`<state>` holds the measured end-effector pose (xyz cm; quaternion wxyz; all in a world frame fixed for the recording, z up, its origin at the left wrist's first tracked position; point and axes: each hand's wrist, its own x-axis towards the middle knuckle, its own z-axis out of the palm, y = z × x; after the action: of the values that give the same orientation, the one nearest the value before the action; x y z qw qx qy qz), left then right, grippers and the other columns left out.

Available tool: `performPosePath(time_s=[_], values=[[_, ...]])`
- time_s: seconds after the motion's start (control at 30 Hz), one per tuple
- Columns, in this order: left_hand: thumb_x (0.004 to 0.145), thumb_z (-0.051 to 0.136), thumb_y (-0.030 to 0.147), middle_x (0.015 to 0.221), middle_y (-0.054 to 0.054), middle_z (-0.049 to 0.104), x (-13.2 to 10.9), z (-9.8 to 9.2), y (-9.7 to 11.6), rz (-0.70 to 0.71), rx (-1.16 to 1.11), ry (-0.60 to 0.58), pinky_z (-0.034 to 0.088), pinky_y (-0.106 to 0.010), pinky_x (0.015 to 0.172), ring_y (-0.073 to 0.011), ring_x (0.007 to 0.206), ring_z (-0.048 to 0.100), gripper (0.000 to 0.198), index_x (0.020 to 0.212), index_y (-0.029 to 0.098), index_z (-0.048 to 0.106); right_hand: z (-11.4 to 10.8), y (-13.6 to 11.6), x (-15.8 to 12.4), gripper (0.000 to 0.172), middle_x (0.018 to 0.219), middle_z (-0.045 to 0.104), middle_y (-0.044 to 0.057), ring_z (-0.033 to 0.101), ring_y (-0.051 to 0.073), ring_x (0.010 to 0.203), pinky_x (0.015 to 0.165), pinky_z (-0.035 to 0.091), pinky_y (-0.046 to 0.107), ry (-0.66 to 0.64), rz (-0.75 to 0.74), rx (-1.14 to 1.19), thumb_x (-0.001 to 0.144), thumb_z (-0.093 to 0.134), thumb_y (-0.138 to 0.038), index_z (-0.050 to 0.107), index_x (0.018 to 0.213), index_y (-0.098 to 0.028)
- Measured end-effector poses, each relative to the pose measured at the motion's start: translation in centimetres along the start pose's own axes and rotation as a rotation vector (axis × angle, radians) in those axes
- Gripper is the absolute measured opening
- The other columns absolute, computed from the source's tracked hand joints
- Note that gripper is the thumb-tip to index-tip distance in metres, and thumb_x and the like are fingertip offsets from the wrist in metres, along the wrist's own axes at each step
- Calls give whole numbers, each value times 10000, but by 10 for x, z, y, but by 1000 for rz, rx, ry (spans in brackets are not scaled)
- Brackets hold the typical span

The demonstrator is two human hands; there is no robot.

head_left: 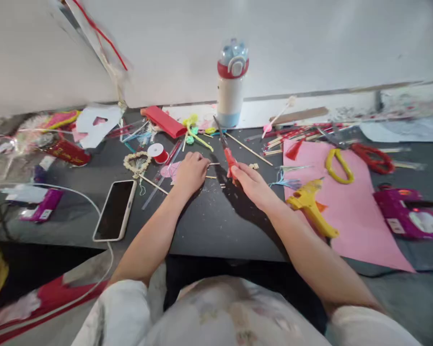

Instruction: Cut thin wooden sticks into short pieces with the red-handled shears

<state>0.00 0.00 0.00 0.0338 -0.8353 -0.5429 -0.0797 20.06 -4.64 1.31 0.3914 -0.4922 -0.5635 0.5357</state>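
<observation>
My left hand is low over the dark table, its fingers curled round a thin wooden stick whose end shows to the right. A second stick end lies by the fingertips. Beneath that hand a pink paper piece with drawn lines is partly covered. In my right hand are red-handled scissors, dark blades pointing up and away; the fingers hide much of the handle. Short cut stick bits lie between the two hands.
A bottle stands at the back. On the right, a yellow glue gun and more scissors rest on pink paper. A phone, a ribbon spool and a heart-shaped wreath lie left.
</observation>
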Motion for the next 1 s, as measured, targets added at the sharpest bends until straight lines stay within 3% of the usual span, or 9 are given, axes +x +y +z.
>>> performPosePath(time_s=[0.33,0.53,0.67,0.77,0.87,1.0], values=[[966,455,212,961,-121,658,1,2,-1,24,19,-20,478,-389,867,-266,994,553,267,942,164,716,1,-4,-2,343,656,428,-27,420,135,626,623,298,301,-46,66,49,909,451,-512,552,790,-207],[941,484,210,965,-123,666,-1,-5,-2,-22,-54,61,468,-382,867,-261,960,584,196,950,149,671,1,-3,-1,331,661,447,-17,439,147,652,637,319,307,-18,-36,-57,927,433,-471,528,753,-207],[885,576,212,835,-60,678,-3,-14,-5,-237,-381,215,462,-327,757,-195,781,593,104,895,183,676,1,2,0,344,725,516,8,496,171,738,704,367,325,3,-166,-200,956,418,-461,527,747,-210],[839,621,205,805,-26,684,-4,-19,-6,-389,-786,333,454,-278,669,-142,679,575,130,939,192,704,1,6,-2,332,785,537,29,524,190,795,758,404,345,19,-225,-304,969,424,-466,542,792,-211],[817,637,196,781,-5,685,-3,-23,-5,-505,-1239,340,435,-222,574,-96,605,552,224,1023,209,724,2,6,-5,306,824,504,42,527,195,816,787,428,361,18,-268,-393,976,430,-439,524,806,-204],[773,692,183,733,7,665,-2,-28,-4,-637,-1632,354,414,-174,504,-53,547,523,177,942,201,744,4,5,-8,302,839,478,47,518,190,806,791,444,367,-9,-305,-447,990,412,-426,505,814,-199]])
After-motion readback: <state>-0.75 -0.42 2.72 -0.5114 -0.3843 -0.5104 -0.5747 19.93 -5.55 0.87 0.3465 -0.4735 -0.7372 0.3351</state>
